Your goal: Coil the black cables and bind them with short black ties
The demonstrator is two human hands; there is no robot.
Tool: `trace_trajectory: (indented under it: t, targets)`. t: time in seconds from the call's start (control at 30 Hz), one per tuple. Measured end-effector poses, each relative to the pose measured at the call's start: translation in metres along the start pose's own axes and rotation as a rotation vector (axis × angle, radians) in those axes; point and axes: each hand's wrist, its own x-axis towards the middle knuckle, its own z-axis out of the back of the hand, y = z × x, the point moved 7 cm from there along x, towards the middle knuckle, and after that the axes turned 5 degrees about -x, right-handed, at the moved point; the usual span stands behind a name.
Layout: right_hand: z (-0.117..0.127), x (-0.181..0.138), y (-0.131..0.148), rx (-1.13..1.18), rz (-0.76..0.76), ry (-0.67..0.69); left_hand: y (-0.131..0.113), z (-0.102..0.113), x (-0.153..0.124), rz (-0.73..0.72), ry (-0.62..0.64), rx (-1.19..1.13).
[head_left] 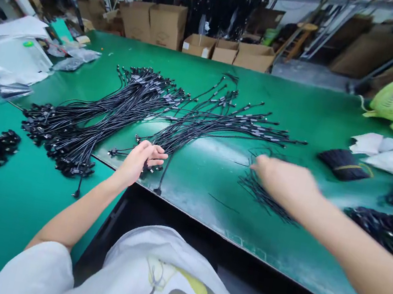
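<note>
Left hand (141,160): fingers half curled over the near ends of the fanned cables (201,117), by the front edge of the green table (210,175); actual hold not discernible. Right hand (284,178): blurred, palm down, over loose black ties (266,201); closure not discernible. Adjacent: denser cable heap (83,117) leftward, banded tie bundle (343,164) rightward.

Green workbench (302,110) with black cables (201,117) and two bare hands.
Left hand (141,160), 7 o'clock, fingers curled round the near cable ends; right hand (282,180), 4 o'clock, blurred, over loose thin ties (260,196). Larger cable heap (82,122) at 9 o'clock, banded tie bundle (343,164) at 3 o'clock, cardboard boxes (199,43) at 12 o'clock.
</note>
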Motion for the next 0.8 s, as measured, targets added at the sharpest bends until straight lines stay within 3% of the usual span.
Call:
trace_trajectory:
  t: [0.07, 0.17, 0.23, 0.33, 0.47, 0.53, 0.63, 0.7, 0.8]
  targets:
    - [-0.004, -0.045, 0.05, 0.079, 0.157, 0.108, 0.006, -0.018, -0.002, -0.143, 0.028, 0.264]
    - [0.018, -0.093, 0.115, 0.305, 0.415, 0.137, 0.024, -0.062, -0.018, -0.334, 0.193, 0.691]
    - [0.038, -0.1, 0.131, 0.404, 0.476, 0.079, 0.046, -0.086, -0.03, -0.299, 0.381, 0.817]
    - [0.049, -0.084, 0.113, 0.432, 0.387, -0.012, 0.073, -0.097, -0.045, -0.027, 0.61, 0.706]
    - [0.013, -0.062, 0.064, 0.509, 0.275, -0.047, 0.068, -0.083, -0.057, 0.272, 0.763, 0.31]
    - [-0.015, -0.061, 0.043, 0.661, 0.233, -0.045, 0.046, -0.07, -0.054, 0.294, 0.704, 0.023]
    - [-0.047, -0.074, 0.029, 0.909, 0.146, -0.036, 0.013, -0.044, -0.041, 0.228, 0.441, -0.364]
    - [-0.056, -0.086, 0.029, 0.987, 0.111, -0.025, 0.003, -0.036, -0.036, 0.219, 0.299, -0.507]
    - [-0.061, -0.098, 0.022, 1.069, 0.047, -0.011, 0.002, -0.036, -0.03, 0.249, 0.205, -0.584]
